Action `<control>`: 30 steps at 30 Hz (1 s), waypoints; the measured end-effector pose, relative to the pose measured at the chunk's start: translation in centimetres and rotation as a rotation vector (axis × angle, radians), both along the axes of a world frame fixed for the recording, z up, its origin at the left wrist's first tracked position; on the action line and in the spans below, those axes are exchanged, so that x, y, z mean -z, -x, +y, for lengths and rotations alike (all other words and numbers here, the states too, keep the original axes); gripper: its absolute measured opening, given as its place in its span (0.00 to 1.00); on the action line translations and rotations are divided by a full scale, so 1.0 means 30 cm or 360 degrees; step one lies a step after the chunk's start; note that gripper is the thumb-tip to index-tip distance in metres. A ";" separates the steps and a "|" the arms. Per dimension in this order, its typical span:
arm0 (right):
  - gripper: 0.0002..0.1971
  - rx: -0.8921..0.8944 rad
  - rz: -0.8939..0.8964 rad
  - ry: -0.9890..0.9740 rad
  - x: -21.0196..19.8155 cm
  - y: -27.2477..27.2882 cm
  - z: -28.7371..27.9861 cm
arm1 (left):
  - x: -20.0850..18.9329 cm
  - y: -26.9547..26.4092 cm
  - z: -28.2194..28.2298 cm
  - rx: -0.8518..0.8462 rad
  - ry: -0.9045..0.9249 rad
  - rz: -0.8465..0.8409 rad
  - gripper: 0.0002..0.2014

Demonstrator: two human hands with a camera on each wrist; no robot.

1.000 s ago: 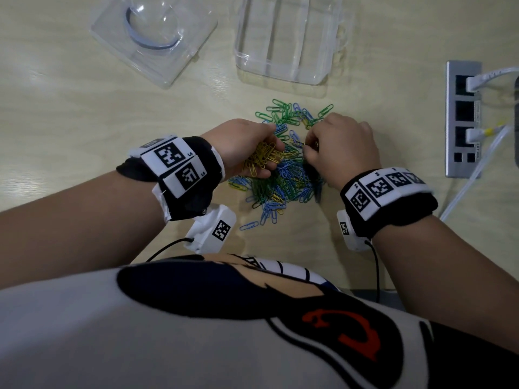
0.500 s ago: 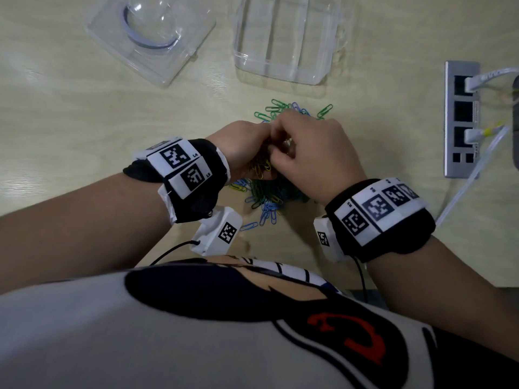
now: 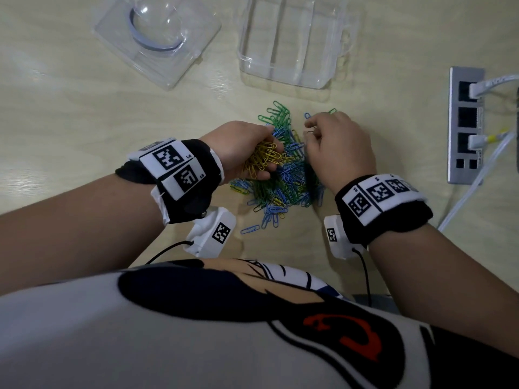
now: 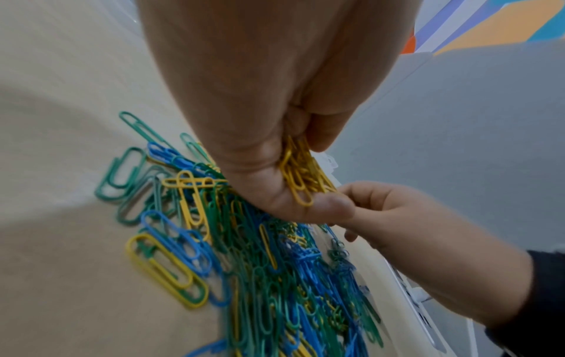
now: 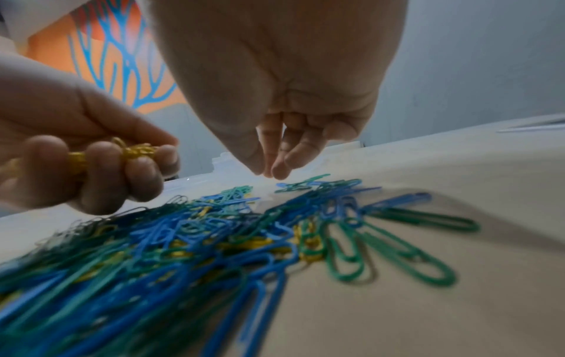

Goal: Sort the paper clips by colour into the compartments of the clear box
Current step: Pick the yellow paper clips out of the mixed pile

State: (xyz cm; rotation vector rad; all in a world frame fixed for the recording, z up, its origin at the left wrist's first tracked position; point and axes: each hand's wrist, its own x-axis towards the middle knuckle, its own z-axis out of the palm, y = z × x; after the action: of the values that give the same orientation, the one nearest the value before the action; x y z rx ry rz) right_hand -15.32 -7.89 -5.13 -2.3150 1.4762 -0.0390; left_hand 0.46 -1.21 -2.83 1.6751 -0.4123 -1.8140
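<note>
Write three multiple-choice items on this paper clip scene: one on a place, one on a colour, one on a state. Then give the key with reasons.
1. Where does the clear box stand?
A. beyond the pile of clips
B. on the person's lap
C. under the left hand

2. What colour are the clips bunched in the left hand?
A. blue
B. yellow
C. green

3. What state are the clear box's compartments in?
A. full
B. lidded
C. holding no clips

Key: A, the head view shows it past the pile; B, the yellow clips sit between its fingers; C, only bare plastic shows through.
</note>
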 end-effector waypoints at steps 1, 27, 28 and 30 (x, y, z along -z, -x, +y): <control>0.13 0.0010 0.0019 -0.0002 0.002 -0.001 -0.011 | -0.001 0.001 0.001 0.0003 0.0001 -0.0002 0.19; 0.04 -0.0260 -0.0525 -0.0233 -0.111 -0.044 0.088 | -0.004 0.024 0.006 -0.0075 0.0017 -0.0024 0.12; 0.04 -0.0261 -0.0556 -0.0187 -0.106 -0.045 0.090 | -0.004 0.025 0.007 -0.0069 0.0023 -0.0027 0.11; 0.05 -0.0146 -0.0625 -0.0077 -0.089 -0.034 0.080 | -0.003 0.021 0.011 -0.0060 0.0018 0.0007 0.14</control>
State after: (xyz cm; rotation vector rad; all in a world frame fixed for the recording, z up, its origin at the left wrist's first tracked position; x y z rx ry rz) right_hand -14.28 -5.51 -2.47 -2.1761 1.1602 -0.4038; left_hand -0.16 -0.89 -2.74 1.6599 -0.3861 -1.7846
